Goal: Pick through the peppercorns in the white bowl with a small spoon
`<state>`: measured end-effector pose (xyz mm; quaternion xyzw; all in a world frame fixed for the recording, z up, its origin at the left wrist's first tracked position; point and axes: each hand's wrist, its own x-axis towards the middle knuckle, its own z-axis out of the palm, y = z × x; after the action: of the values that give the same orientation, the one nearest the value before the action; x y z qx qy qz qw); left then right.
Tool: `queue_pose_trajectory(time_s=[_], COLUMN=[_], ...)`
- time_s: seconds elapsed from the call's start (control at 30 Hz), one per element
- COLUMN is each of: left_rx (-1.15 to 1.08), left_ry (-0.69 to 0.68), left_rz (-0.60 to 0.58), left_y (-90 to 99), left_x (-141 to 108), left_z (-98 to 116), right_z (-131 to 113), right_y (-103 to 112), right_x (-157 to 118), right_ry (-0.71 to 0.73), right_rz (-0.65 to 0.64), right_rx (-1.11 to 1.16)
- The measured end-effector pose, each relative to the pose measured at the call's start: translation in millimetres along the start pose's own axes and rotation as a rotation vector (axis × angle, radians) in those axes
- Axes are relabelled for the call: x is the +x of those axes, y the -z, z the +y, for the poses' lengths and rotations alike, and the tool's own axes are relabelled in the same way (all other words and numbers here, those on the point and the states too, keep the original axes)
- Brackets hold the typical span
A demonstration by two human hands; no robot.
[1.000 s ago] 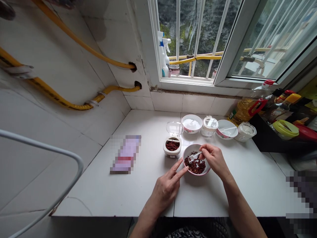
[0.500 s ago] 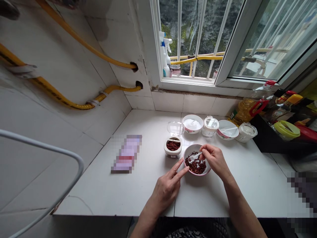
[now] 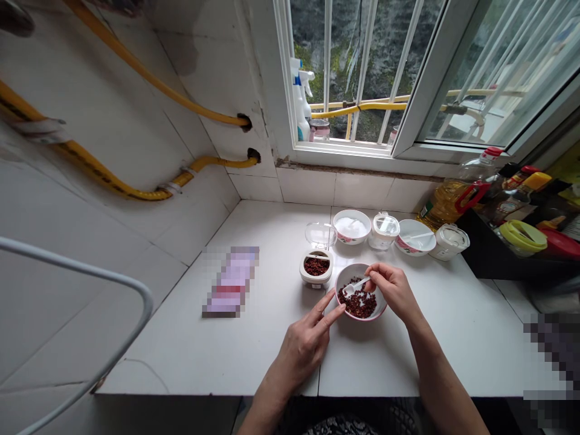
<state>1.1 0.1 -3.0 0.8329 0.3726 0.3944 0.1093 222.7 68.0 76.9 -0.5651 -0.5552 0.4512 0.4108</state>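
Observation:
A white bowl with a pink rim [image 3: 351,272] sits on the counter, holding dark red dried peppercorns [image 3: 362,306], probably Sichuan pepper. Pinched in my right hand [image 3: 393,290] is the handle of a small white spoon [image 3: 352,287], its scoop down among the peppercorns. My left hand [image 3: 308,338] is open, with two fingers stretched to the bowl's near left rim; its other fingers are bent under. Just left of the bowl, a seasoning jar [image 3: 316,278] with its clear lid [image 3: 321,234] raised contains more of the same peppercorns.
Behind are a bowl of white granules [image 3: 352,240], a clear-lidded jar [image 3: 385,235], a bowl with a spoon [image 3: 411,246] and a closed white jar [image 3: 452,243]. An oil bottle [image 3: 446,196] and other bottles crowd the right. A blurred purple item [image 3: 233,281] lies left.
The spoon's scoop has shifted very slightly left and down in the bowl. Both hands keep nearly the same place.

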Motion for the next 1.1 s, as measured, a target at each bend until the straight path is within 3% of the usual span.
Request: queue_pose_trajectory(time_s=[0.17, 0.33, 0.4, 0.5, 0.6, 0.67, 0.77, 0.9, 1.0, 1.1], left_rx=[0.007, 0.000, 0.000, 0.002, 0.005, 0.005, -0.003, -0.014, -0.015, -0.012], left_ry=[-0.001, 0.002, 0.003, 0.011, 0.019, 0.024, 0.021, 0.011, 0.003, 0.004], left_rz=[-0.002, -0.011, -0.011, -0.013, -0.016, -0.020, -0.018, -0.009, -0.001, 0.006], left_y=[1.1, 2.6, 2.4, 1.1, 0.1, 0.2, 1.2, 2.0, 1.9, 1.5], left_x=[1.3, 2.0, 1.7, 0.5, -0.6, -0.7, -0.1, 1.2, 1.8, 1.8], left_z=[0.7, 1.5, 1.4, 0.6, -0.3, -0.4, -0.1, 0.5, 0.8, 0.9], right_z=[0.6, -8.8, -14.1, -18.4, -17.6, -16.8, -17.5, -16.5, -9.4, 0.1], right_y=[0.9, -6.6, -13.2, -25.4, -35.6, -37.5, -29.8, -6.7, 6.2, 6.0], right_x=[2.1, -0.4, -2.4, -4.0, -4.0, -4.4, -7.0, -10.3, -8.5, -3.8], right_ry=[0.001, 0.102, 0.211, 0.499, 0.772, 0.828, 0.777, 0.599, 0.492, 0.468], right_rz=[-0.020, 0.079, 0.138, 0.183, 0.122, 0.089, 0.147, 0.241, 0.184, 0.105], right_rx=[0.116, 0.117, 0.061, -0.149, -0.404, -0.487, -0.463, -0.393, -0.423, -0.531])
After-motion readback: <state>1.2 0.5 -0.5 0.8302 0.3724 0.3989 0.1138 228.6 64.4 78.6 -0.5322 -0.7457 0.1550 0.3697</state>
